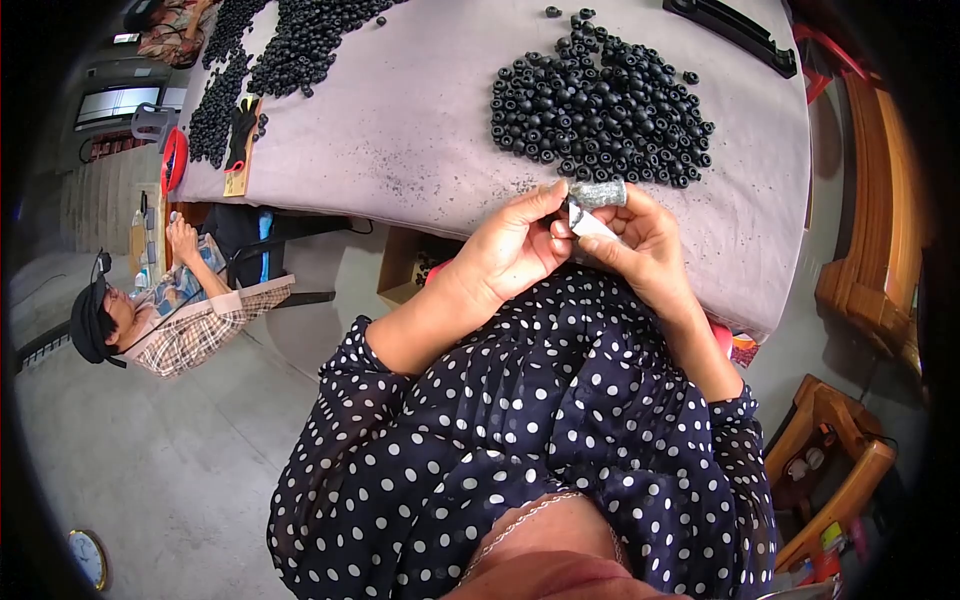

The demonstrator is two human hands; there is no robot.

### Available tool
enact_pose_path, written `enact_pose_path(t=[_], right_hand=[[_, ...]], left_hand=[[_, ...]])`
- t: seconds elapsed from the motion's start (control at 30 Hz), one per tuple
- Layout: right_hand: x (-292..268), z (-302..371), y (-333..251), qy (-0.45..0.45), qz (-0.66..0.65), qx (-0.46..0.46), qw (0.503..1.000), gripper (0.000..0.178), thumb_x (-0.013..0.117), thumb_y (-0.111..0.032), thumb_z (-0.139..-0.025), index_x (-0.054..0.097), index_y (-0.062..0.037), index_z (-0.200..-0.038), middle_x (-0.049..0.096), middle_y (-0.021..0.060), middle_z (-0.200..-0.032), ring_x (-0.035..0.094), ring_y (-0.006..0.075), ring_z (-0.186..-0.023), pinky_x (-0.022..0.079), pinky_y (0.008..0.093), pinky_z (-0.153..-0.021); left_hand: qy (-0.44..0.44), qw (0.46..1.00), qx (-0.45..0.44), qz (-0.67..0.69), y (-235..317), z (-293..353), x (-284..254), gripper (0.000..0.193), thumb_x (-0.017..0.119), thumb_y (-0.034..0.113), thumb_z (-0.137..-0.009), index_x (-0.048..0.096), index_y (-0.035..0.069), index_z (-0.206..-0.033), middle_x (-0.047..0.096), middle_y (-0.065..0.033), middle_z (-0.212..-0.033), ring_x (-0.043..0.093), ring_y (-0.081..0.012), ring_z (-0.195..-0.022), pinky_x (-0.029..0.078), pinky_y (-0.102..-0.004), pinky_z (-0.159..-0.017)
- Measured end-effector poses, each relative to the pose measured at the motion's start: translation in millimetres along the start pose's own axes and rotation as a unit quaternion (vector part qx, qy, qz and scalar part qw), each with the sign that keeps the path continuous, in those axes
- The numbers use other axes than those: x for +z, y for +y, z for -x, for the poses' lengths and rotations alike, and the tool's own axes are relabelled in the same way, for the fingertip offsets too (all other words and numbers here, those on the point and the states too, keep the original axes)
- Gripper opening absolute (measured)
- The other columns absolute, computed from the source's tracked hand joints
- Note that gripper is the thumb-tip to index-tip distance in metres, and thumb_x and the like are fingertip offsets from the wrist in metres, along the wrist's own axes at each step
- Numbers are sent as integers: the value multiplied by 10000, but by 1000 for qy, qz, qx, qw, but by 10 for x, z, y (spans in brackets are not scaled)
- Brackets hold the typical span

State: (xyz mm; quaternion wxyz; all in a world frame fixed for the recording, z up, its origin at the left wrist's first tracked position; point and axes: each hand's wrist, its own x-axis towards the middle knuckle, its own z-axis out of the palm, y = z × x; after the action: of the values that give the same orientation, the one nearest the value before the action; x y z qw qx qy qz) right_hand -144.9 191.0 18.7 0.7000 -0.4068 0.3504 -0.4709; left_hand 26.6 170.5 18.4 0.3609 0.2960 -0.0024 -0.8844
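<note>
Both my hands meet at the table's near edge, just in front of the polka-dot blouse. My left hand (515,240) is closed in a pinch on a small black part (567,206), mostly hidden by the fingers. My right hand (645,238) grips a flat, pale blade-like piece (590,226) between thumb and fingers, its tip against the black part. A worn grey wrap (598,194) seems to cover the right index finger. Just beyond the hands lies a big heap of round black parts with holes (600,110).
Grey cloth covers the table (400,120), with dark crumbs scattered on it. More black parts (300,45) are heaped far left, near a black-handled tool (240,135) and a red bowl (174,160). A co-worker (170,310) sits at left. Wooden furniture (870,240) stands at right.
</note>
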Motion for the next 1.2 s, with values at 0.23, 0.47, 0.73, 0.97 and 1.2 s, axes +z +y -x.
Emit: enact_pose_path(t=[0.23,0.47,0.73,0.97,1.2], right_hand=[[25,1,-30,-16,27,-3,1000,349,677,-45,-777,543,-3,-1097,561,-1,-868,540,61,-792,462,202,-733],[1,-5,-22,-17,13,1,1000,355,673,-38,-778,543,6,-1106,574,7,-890,550,66,-817,467,208,-751],[-23,-7,-34,-30,-20,29,999,357,664,-22,-782,539,14,-1115,592,30,-921,566,78,-835,476,217,-772],[-76,-3,-9,-51,-54,60,995,315,649,-37,-799,550,11,-1095,594,-3,-829,540,34,-675,423,153,-553],[-67,2,9,-3,-54,85,995,216,631,-63,-819,604,-7,-1026,580,-27,-708,433,10,-507,324,158,-423]], left_hand=[[-6,999,29,-21,-1,36,44,117,569,183,-880,567,70,-911,586,-35,-811,527,-52,-600,455,-167,-524],[4,1000,26,-8,1,32,4,200,582,158,-868,551,21,-1011,588,-44,-854,538,-56,-632,473,-167,-527],[-2,1000,16,7,-16,39,12,204,575,154,-871,551,6,-1009,591,-46,-842,536,-57,-627,467,-166,-527],[-15,998,37,-57,-18,57,-18,226,563,174,-880,552,-9,-1012,611,-100,-913,519,-49,-620,442,-171,-532],[-19,998,30,-56,-48,52,-34,241,548,167,-889,544,-31,-1025,602,-120,-930,494,-52,-622,427,-168,-535]])
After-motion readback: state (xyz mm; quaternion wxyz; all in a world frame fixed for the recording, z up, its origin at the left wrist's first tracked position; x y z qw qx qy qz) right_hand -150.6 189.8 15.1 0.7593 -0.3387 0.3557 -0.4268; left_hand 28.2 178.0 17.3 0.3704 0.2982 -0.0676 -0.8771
